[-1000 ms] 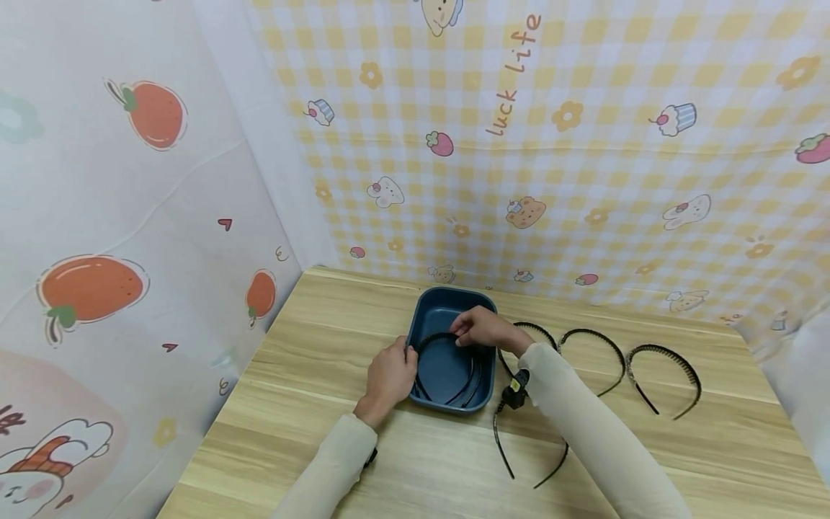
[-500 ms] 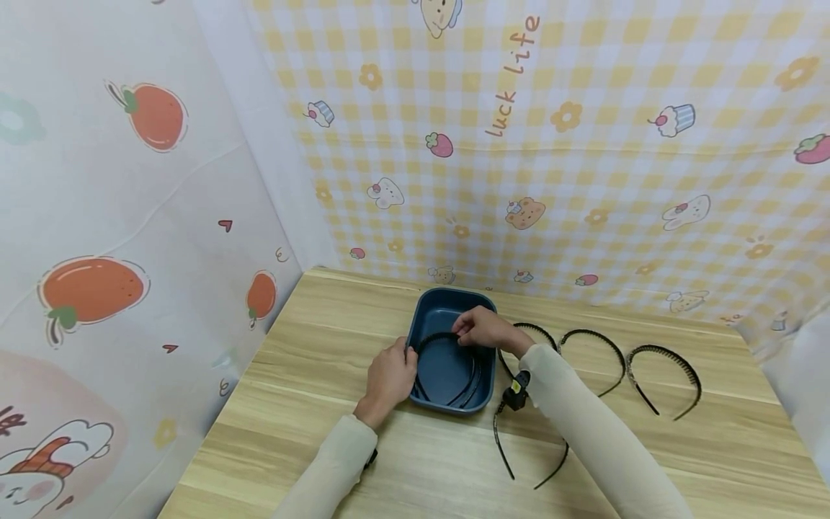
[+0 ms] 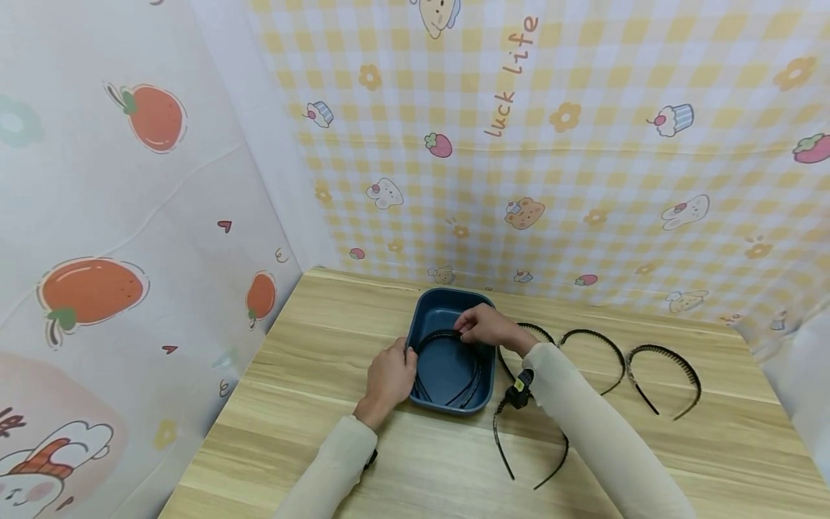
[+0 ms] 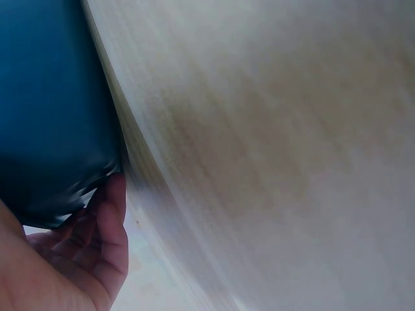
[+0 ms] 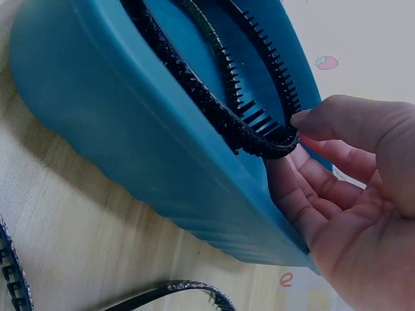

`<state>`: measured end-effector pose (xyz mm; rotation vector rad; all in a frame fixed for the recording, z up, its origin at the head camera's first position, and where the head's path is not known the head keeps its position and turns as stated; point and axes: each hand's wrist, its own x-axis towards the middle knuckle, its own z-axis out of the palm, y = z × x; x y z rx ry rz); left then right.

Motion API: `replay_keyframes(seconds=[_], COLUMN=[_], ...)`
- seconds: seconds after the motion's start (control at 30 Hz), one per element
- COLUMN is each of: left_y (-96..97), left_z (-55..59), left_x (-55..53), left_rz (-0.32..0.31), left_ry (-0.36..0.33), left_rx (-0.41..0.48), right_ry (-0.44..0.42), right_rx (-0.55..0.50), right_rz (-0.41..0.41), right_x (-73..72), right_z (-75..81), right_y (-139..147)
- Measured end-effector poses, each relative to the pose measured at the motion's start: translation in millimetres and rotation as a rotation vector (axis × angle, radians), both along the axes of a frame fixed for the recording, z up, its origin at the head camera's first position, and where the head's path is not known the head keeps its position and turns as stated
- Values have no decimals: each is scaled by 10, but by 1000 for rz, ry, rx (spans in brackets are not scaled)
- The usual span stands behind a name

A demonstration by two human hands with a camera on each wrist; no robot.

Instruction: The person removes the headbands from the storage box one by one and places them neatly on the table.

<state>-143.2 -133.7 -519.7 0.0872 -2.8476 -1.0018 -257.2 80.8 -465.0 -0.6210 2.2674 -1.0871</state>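
Note:
In the head view, my left hand (image 3: 392, 371) grips the left wall of a dark blue plastic bin (image 3: 447, 371). The left wrist view shows its curled fingers (image 4: 113, 227) at the bin's edge. My right hand (image 3: 485, 326) reaches over the bin's right side and pinches a black toothed headband (image 5: 201, 100) with a glittery outer face between thumb and fingers. That headband lies low in the bin, its curve toward the back. Inside it in the right wrist view runs another dark toothed band (image 5: 224, 61). The right hand hides part of the curve.
Right of the bin, several more black headbands lie on the wooden table (image 3: 337, 339): one at the far right (image 3: 677, 353), one beside it (image 3: 599, 333), one partly behind the right wrist (image 3: 534, 328), and one nearer the front (image 3: 499, 443). A patterned cloth (image 3: 583, 180) hangs behind.
My right hand has shifted slightly right with the headband, whose arc now lines up more closely with the band in the bin. The left hand has stayed on the bin's wall.

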Motion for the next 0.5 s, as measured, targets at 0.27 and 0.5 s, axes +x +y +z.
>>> replay_keyframes(seconds=[0.27, 0.5], left_y=[-1, 0], left_z=[-22, -22], left_x=[-7, -5], left_rz=[3, -2], left_ry=[-10, -2], left_rx=[-5, -9], right_ry=[-15, -7], right_rx=[-24, -34], right_rz=[-19, -29], right_x=[-14, -10], right_z=[25, 68], right_y=[61, 121])
